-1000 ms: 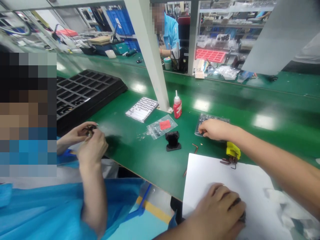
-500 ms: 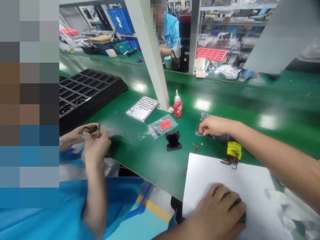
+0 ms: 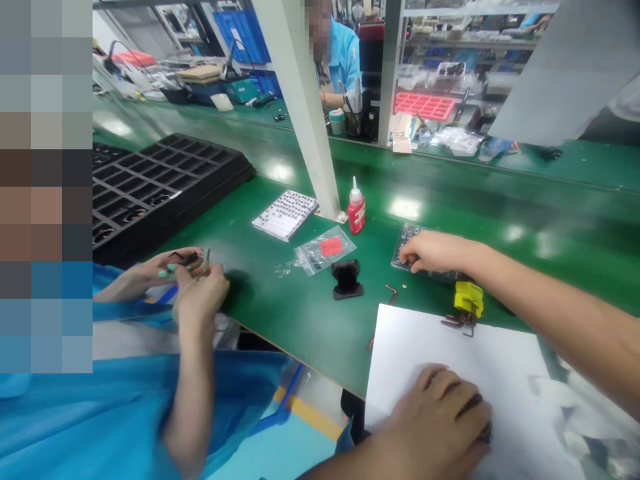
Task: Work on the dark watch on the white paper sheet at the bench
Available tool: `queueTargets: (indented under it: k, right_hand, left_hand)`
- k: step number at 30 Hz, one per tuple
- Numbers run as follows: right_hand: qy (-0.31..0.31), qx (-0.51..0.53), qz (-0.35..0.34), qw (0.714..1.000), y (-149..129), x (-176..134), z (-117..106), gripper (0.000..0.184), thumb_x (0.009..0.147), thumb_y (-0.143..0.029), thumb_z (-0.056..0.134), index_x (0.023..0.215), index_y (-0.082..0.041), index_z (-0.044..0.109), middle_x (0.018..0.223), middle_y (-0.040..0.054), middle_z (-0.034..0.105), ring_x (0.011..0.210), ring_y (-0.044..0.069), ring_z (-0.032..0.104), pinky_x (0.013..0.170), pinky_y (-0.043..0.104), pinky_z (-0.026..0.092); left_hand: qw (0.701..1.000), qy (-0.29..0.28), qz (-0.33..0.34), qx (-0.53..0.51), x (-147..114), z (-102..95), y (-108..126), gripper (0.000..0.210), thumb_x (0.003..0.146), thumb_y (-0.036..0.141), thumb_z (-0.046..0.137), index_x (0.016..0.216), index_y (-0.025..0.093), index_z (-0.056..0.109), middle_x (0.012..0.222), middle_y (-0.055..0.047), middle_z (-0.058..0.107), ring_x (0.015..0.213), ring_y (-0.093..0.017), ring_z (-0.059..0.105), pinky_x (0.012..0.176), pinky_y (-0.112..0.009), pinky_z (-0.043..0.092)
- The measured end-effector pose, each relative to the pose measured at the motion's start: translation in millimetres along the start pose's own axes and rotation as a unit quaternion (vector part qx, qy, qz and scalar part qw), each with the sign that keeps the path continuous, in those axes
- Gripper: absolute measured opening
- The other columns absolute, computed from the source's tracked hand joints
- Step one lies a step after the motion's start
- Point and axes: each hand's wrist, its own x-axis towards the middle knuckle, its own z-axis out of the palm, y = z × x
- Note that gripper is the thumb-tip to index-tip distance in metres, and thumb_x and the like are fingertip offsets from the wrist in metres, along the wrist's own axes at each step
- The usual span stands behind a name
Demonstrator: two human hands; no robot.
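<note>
Your left hand (image 3: 445, 413) lies on the white sheet (image 3: 410, 360), its fingers bent over and grasping a dark piece (image 3: 485, 432), most of which the hand hides; your right hand (image 3: 423, 253) is beyond the sheet's far edge, reaching over the clear tray (image 3: 397, 261) of small parts, fingertips drawn together and down at the tray; you cannot tell from here whether they pinch a part.

At the sheet's far edge sits the yellow holder (image 3: 469, 297), its dark hex keys (image 3: 465, 321) reaching over the paper; a loose copper-coloured hex key (image 3: 395, 292) lies just beyond the sheet's far left corner, and a second copper-coloured rod (image 3: 371, 343) lies just beside the sheet's left edge; beyond and left of the sheet you have the black block (image 3: 347, 292) with its hollow middle, then the plastic bag (image 3: 313, 259) with a red label, the red bottle (image 3: 357, 215) standing upright, and the white parts tray (image 3: 270, 225) farther off.

Well to the left of the sheet, a co-worker's two hands (image 3: 203, 293) hold a small dark item (image 3: 189, 259); the black compartment tray (image 3: 187, 208) lies beyond them, well apart from the sheet.
</note>
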Motion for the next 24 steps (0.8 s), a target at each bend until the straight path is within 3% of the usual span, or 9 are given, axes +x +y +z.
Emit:
queueTargets:
  k: [9, 15, 24]
  right_hand:
    - [0.008, 0.022, 0.03, 0.999, -7, 5, 1, 0.013, 0.082, -0.014, 0.08, 0.093, -0.02, 0.076, 0.087, 0.0036, 0.074, 0.081, 0.021, 0.064, 0.066, 0.03, 0.036]
    - [-0.019, 0.096, 0.05, 0.994, -1, 6, -1, 0.003, 0.091, -0.018, 0.073, 0.088, -0.02, 0.072, 0.078, -0.0014, 0.074, 0.069, 0.016, 0.067, 0.068, 0.028, 0.046]
    - [-0.01, 0.151, 0.063, 0.986, 6, 6, 8, 0.024, 0.101, -0.037, 0.07, 0.087, -0.017, 0.068, 0.073, -0.003, 0.065, 0.066, 0.014, 0.061, 0.073, 0.031, 0.053]
  left_hand:
    - [1.0, -0.02, 0.001, 0.013, 0, -1.5, -1, 0.039, 0.109, 0.047, 0.054, 0.136, 0.02, 0.06, 0.131, -0.009, 0.066, 0.118, -0.024, 0.057, 0.113, -0.04, 0.041]
    - [1.0, -0.019, 0.003, 0.01, 0, -1.4, -2, 0.039, 0.11, 0.047, 0.051, 0.136, 0.02, 0.06, 0.131, -0.009, 0.067, 0.119, -0.025, 0.057, 0.111, -0.041, 0.041]
    - [1.0, -0.022, -0.003, 0.013, 0, 0.2, 0, 0.038, 0.109, 0.048, 0.053, 0.135, 0.021, 0.061, 0.129, -0.009, 0.067, 0.118, -0.025, 0.058, 0.111, -0.041, 0.041]
